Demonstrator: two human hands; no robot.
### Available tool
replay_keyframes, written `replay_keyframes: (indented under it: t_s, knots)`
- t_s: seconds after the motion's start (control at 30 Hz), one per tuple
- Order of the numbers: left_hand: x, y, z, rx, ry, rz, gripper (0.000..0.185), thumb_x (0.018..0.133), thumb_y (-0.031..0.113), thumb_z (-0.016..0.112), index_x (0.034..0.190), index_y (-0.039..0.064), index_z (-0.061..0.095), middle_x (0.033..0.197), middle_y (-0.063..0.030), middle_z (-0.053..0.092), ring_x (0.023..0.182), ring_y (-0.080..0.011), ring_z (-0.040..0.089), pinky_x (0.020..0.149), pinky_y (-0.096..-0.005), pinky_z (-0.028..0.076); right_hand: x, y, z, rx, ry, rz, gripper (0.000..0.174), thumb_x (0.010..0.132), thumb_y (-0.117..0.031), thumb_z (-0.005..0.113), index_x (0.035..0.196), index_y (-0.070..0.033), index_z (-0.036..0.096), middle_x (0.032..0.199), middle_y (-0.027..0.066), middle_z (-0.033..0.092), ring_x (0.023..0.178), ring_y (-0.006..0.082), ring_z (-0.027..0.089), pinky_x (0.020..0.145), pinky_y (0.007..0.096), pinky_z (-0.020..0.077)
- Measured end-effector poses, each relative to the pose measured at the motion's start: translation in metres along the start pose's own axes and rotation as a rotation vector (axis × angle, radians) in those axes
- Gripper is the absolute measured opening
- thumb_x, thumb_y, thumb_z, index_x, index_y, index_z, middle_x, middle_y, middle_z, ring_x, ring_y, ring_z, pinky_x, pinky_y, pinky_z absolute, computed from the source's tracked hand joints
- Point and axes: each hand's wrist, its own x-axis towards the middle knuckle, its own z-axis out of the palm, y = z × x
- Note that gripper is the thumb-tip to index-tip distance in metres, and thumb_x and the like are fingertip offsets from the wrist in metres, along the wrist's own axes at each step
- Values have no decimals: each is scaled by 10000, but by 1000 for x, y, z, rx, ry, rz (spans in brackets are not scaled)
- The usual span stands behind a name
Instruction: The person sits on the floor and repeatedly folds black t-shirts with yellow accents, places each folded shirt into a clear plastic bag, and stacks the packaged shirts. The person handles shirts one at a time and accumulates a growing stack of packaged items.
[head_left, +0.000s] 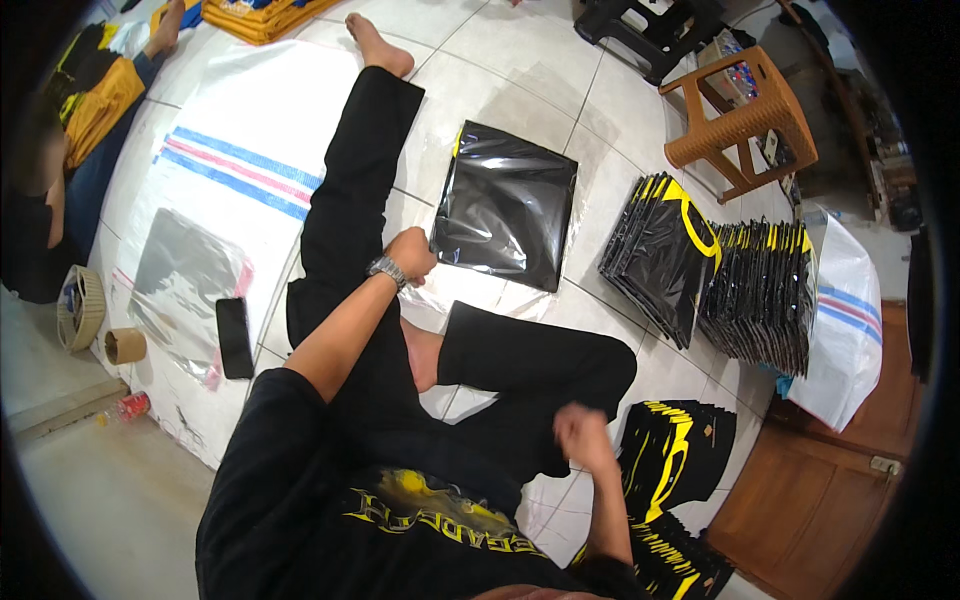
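A black garment folded in a clear plastic bag (506, 206) lies flat on the tiled floor in front of me. My left hand (411, 256), with a metal watch on its wrist, is at the bag's lower left corner; its fingers are curled, and whether they pinch the plastic cannot be told. My right hand (581, 435) is blurred above my bent leg, away from the bag. To the right stand bagged black and yellow garments (656, 259), beside a long row of more bagged ones (757, 289). Unbagged folded black and yellow garments (679, 457) are stacked at the lower right.
Clear plastic bags (184, 277) and a phone (235, 337) rest on a white woven sack (225, 161) at left. A tape roll (125, 346) and basket (79, 307) lie beyond. Another person sits far left. A brown stool (750, 127) stands upper right, near a wooden door (795, 487).
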Motion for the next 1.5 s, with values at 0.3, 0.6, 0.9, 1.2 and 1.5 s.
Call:
replay_keyframes:
  t_s: [0.3,0.6,0.9,1.2,1.5]
  knots:
    - [2,11,-10,-392,-171,-63,206,821,21,550,733,-109,683,698,-226,712,526,-265,692,441,-383,507,255,-40,18,-247,329,-318,515,698,-345,916,1040,-61,657,1091,149,642,1073,341,600,916,447,507]
    - [-24,20,3,241,286,597,222,787,137,731,957,22,649,916,-170,676,926,-359,679,787,-486,544,253,-29,31,-216,433,-452,43,890,-64,697,920,-35,685,924,124,623,947,347,599,816,448,503]
    - [-2,2,4,456,110,633,107,783,-2,643,829,68,710,866,-162,712,914,-365,697,790,-482,562,237,16,8,-311,447,-307,56,855,-50,699,907,-34,687,919,141,638,935,360,630,805,459,511]
    - [-4,13,-25,301,-24,396,75,760,146,795,815,96,797,829,-135,762,819,-302,742,763,-415,580,240,49,-16,-88,358,-237,130,878,-118,741,926,3,741,881,160,710,800,336,674,749,417,524]
    - [15,6,-20,109,-67,147,107,806,185,813,843,85,801,837,-126,776,779,-259,751,735,-379,571,248,50,-19,-55,374,-224,178,891,-181,758,898,-4,742,862,158,719,748,318,677,698,411,516]
